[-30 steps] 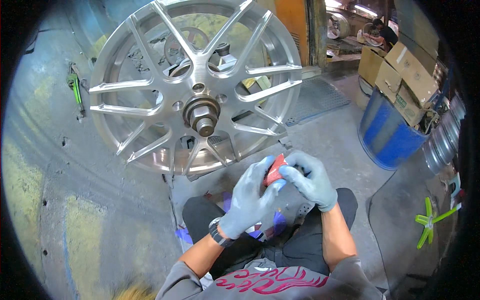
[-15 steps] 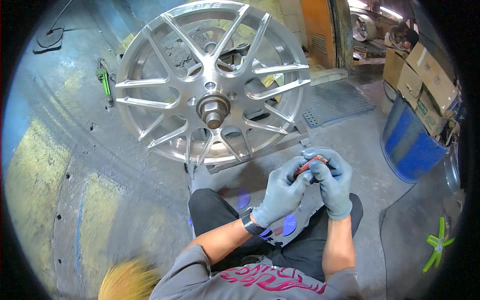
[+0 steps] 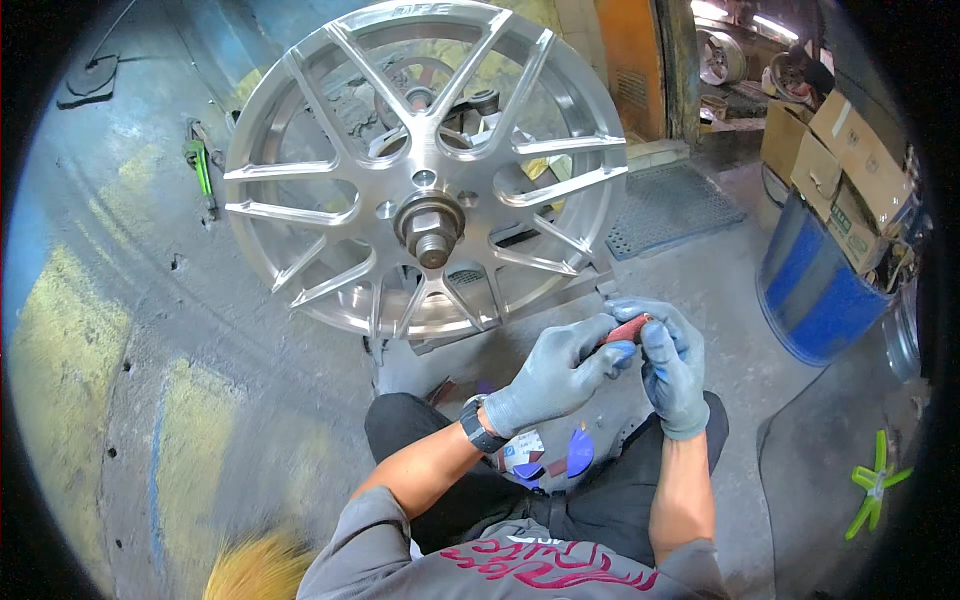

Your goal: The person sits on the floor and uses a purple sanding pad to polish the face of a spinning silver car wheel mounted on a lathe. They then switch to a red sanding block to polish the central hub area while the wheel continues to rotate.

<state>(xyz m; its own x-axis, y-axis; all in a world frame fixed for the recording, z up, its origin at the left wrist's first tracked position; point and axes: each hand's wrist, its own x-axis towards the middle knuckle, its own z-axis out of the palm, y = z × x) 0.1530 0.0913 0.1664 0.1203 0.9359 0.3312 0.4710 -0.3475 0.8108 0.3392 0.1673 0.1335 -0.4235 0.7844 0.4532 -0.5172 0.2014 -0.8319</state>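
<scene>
Both gloved hands meet in front of my lap, to the lower right of a large bare-metal wheel rim point(image 3: 428, 145). Between them is a small folded piece of red sandpaper point(image 3: 627, 329). The fingers of my left hand point(image 3: 553, 372) close on its left end. At its other end, my right hand point(image 3: 676, 368) pinches it with thumb and fingers. The rim stands upright, its spokes facing me, with a big nut point(image 3: 428, 222) on a threaded shaft at its centre. On the floor between my legs lie a purple half-round disc point(image 3: 580, 453) and a white printed piece point(image 3: 524, 447).
A blue barrel point(image 3: 800, 285) with cardboard boxes point(image 3: 850, 160) on top stands at the right. Behind the rim's right side lies a perforated mat point(image 3: 672, 208). A green-handled tool point(image 3: 201, 172) is at the left, a green star-shaped piece point(image 3: 873, 485) at the lower right, and yellow bristles point(image 3: 258, 568) at the lower left.
My left hand has shifted slightly left and its fingers have moved along the sandpaper, which now shows a broader red face. The white printed piece between my legs has come into sight.
</scene>
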